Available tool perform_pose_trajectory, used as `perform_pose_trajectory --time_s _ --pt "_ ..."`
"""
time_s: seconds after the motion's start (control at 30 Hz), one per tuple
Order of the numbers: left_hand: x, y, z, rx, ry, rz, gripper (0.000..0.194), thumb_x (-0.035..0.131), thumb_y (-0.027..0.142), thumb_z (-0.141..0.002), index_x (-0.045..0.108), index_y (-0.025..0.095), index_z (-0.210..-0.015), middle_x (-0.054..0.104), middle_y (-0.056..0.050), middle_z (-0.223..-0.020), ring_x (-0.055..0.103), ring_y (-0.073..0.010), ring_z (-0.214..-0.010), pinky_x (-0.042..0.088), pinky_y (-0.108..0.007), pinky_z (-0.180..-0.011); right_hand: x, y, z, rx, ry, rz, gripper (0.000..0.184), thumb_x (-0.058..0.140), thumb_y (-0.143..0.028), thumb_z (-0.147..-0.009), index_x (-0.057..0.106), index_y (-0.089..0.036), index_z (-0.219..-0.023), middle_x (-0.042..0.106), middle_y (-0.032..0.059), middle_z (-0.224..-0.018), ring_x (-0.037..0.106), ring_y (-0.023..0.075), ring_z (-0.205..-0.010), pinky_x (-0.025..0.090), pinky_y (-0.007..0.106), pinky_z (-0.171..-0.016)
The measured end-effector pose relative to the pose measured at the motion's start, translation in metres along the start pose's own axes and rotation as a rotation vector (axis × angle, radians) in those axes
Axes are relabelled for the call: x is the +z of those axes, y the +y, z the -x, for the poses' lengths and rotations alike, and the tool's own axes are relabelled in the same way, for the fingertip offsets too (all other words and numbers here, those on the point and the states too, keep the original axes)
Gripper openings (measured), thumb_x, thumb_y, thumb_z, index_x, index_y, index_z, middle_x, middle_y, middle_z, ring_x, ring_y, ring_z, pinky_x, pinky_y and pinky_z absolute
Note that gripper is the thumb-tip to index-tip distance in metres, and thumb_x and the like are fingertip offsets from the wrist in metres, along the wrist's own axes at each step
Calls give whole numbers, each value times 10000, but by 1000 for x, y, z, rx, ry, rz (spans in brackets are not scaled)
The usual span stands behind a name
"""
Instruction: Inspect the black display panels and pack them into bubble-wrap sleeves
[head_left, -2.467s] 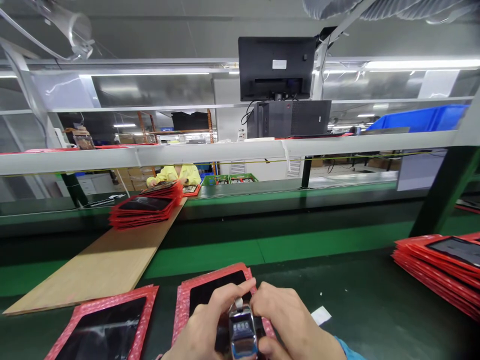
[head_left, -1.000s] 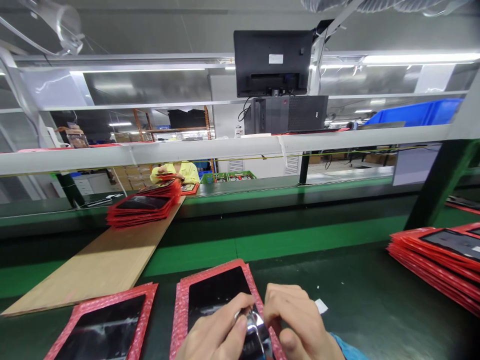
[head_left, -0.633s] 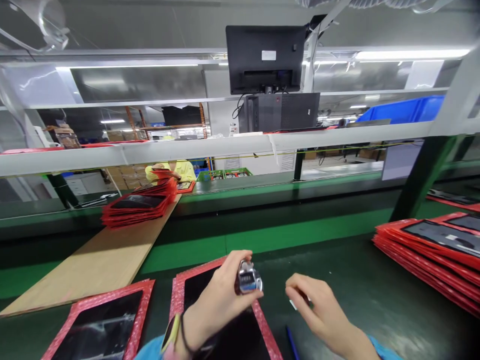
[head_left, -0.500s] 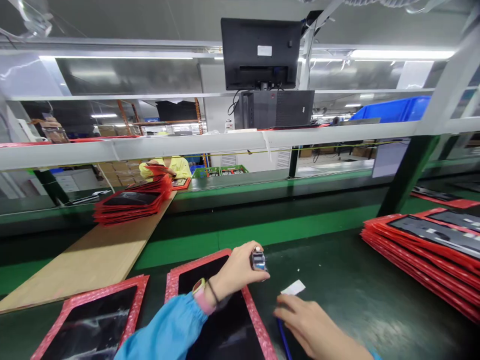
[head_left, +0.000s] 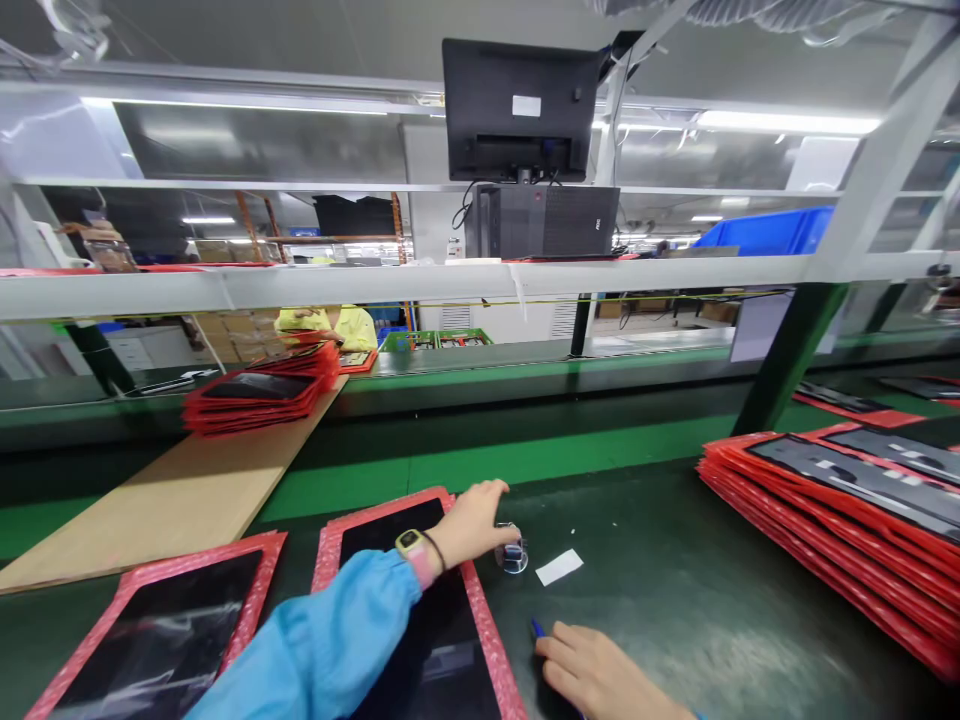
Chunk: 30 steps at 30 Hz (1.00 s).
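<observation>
My left hand, in a blue sleeve with a watch on the wrist, has thumb and fingers spread apart. Just beyond the thumb, a small clear, shiny round object rests on the dark green bench; the thumb partly overlaps it in view. Under the left forearm lies a black flat panel in red bubble wrap. My right hand is curled over a slim blue pen-like stick, whose tip pokes out past the fingers. A white paper strip lies flat between the hands.
Another wrapped panel lies at the left. Stacked red-wrapped panels stand at the right, and another stack sits on a wooden board. A white rail crosses ahead, and a person in yellow is beyond.
My left hand has let go of the small shiny object, which now sits on the bench. The right hand has moved off the white strip and curled around the blue stick.
</observation>
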<state>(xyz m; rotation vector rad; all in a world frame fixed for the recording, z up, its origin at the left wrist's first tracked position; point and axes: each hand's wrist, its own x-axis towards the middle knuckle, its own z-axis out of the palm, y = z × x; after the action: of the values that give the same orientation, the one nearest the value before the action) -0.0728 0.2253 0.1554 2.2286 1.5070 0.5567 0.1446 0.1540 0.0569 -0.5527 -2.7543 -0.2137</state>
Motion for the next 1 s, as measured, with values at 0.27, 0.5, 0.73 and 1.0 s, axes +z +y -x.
perform_pose_trajectory --time_s 0.27,0.5,0.73,1.0 --pt "-89 -60 130 -348 308 404 127 619 298 -774 581 178 -766 562 25 -667 547 -143 -655 449 -321 -698 8 5 -7 25 94 -92 211 433 -93 -895 617 -195 -915 698 83 -1068 643 203 -893 515 306 -777" --pt "-72 -59 204 -704 268 1089 275 706 234 -662 616 124 -898 670 -104 -931 644 -212 -914 478 -360 -863 -11 -1 -45 585 214 -860 213 501 -271 -866 646 -174 -988 723 113 -956 690 212 -747 559 326 -668" --pt "-63 -45 197 -827 360 1294 316 701 168 -671 549 143 -946 647 -36 -790 629 -130 -728 497 -306 -745 -27 -23 -96 822 94 -1656 313 782 -293 -639 654 -118 -865 587 -44 -590 566 97 -521 457 223 -536" --pt "-62 -18 165 -605 315 1351 233 734 310 -667 585 154 -757 632 -12 -676 594 -123 -586 465 -257 -597 -54 -17 -101 836 175 -1904 269 772 -310 -687 697 -173 -907 705 -18 -742 644 100 -675 473 183 -624"
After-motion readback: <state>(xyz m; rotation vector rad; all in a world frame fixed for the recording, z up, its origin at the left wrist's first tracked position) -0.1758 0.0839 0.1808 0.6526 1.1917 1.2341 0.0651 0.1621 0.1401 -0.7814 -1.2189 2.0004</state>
